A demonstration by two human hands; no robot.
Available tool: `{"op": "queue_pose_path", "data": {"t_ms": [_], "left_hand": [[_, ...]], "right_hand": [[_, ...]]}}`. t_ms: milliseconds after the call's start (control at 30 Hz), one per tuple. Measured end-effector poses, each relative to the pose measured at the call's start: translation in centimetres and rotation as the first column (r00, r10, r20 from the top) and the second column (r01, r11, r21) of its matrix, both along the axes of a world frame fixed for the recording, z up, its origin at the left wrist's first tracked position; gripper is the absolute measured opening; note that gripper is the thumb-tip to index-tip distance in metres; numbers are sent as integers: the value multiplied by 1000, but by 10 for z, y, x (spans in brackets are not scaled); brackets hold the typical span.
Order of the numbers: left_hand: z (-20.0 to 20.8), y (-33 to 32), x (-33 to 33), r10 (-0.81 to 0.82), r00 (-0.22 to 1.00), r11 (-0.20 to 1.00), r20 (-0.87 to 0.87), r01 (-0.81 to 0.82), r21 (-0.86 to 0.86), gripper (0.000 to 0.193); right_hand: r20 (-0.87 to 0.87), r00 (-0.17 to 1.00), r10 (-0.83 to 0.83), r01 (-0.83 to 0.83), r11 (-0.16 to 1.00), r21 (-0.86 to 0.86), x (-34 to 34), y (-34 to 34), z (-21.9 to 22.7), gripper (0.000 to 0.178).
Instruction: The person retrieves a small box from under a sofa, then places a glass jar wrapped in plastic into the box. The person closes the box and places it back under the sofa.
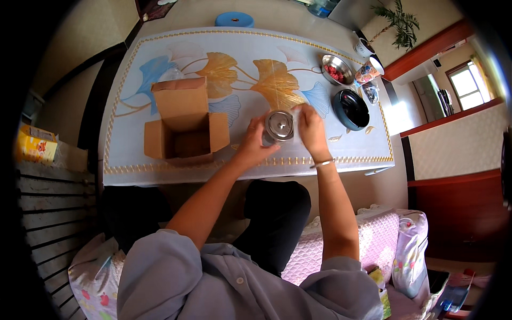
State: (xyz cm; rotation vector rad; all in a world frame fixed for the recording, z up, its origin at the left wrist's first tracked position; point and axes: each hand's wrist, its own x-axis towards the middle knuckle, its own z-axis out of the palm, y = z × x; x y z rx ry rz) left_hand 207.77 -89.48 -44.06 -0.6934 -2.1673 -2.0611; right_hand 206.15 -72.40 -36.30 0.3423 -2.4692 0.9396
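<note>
A clear glass pot with a round silver lid [280, 126] and a small knob stands near the front middle of the table. My left hand [255, 144] is wrapped round its left side, thumb and fingers against the wall. At the pot's right, my right hand [312, 129] is closed, its fingertips curled close to the rim. A pale see-through edge shows by those fingers; I cannot make out what it is. To the left of my hands an open cardboard box [218, 131] has its flaps spread, and its inside is dark.
A patterned cloth covers the table [160, 169]. On the right are a steel bowl [337, 70] with red bits in it, a dark round bowl [350, 110] and a patterned paper cup [369, 71]. A blue stool [234, 20] stands beyond the far edge. Clear plastic lies behind the box.
</note>
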Motion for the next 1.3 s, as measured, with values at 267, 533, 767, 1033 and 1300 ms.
{"op": "queue_pose_path", "data": {"t_ms": [267,533,767,1033,1300], "left_hand": [[3,-13,21,368,929,926,30,-363,-103,62],[12,26,65,157,959,960,238,-204,189,21],[18,14,57,173,886,965,430,-240,105,26],[22,-20,34,116,831,993,545,-109,-46,44],[29,-17,25,172,838,983,518,-113,-144,56]], "right_hand": [[178,981,-80,106,985,-139,54,-8,-16,14],[271,958,-98,176,944,-281,50,-5,-12,16],[182,982,58,-13,971,-239,86,-24,-19,12],[-102,976,-193,145,922,-359,33,-26,7,13],[-120,992,-49,62,992,112,56,-46,-4,41]]}}
